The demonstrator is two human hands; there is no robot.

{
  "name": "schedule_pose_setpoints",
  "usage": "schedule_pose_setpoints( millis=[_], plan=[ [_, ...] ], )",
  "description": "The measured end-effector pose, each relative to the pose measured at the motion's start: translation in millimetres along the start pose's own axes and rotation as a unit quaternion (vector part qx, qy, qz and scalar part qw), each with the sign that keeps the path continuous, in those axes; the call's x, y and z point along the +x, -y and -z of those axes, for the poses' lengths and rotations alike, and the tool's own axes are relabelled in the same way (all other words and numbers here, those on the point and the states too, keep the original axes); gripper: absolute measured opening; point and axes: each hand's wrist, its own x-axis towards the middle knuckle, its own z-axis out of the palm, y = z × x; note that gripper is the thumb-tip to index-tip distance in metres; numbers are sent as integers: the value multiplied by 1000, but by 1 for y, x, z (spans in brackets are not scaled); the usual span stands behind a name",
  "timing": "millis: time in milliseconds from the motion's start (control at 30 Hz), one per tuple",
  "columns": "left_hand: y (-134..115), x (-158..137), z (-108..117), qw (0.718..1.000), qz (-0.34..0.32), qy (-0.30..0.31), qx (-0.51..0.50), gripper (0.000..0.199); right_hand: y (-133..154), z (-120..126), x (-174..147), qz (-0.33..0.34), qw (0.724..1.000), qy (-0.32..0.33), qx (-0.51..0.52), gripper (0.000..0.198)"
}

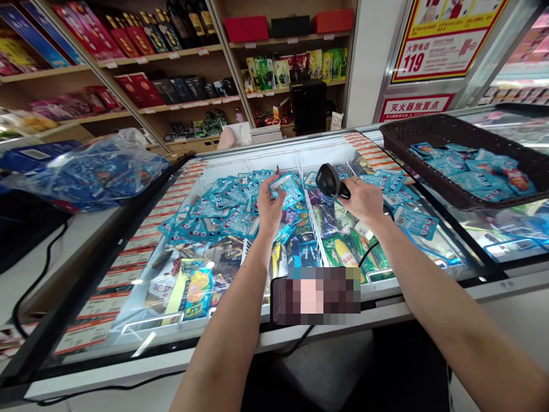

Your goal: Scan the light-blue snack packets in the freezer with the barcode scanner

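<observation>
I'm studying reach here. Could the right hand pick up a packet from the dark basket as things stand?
Probably not: the right hand holds a black scanner, so its grip is taken up. The dark basket is open-topped, though, and its blue packets look uncovered.

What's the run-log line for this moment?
left hand: holding blue packet; right hand: gripping black scanner; nearby: loose blue packets, brown basket with packets

Light-blue plastic packets [242,222] lie strewn over a white-edged glass surface [141,313], around the left fingers [281,199] and beside the right fingers [352,186].
</observation>
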Motion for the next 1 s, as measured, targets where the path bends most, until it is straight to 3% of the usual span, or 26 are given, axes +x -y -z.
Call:
schedule_pose_setpoints(
  millis=[200, 433, 600, 700, 833, 1000],
  plan=[
    [-6, -7, 1, 999, 34, -31, 11, 56, 1, 2, -1, 7, 1000, 5, -3, 35],
    [1, -7, 1, 997, 52, 30, 41, 36, 4, 5, -2, 22, 1000, 13, -2, 35],
    [0, -6, -1, 998, -6, 62, 32, 57, 6, 5, -2, 39, 999, 2, 1, 34],
    [4, -6, -4, 998, 7, 58, -6, 70, 6, 5, -2, 54, 999, 2, 8, 35],
    [5, -8, -3, 998, 29, 52, -11, 60, 7, 5, -3, 78, 997, 3, 15, 35],
    [-8, -9, 6, 999, -6, 38, 22, 51, 8, 7, -4, 94, 995, 1, 17, 34]
  ],
)
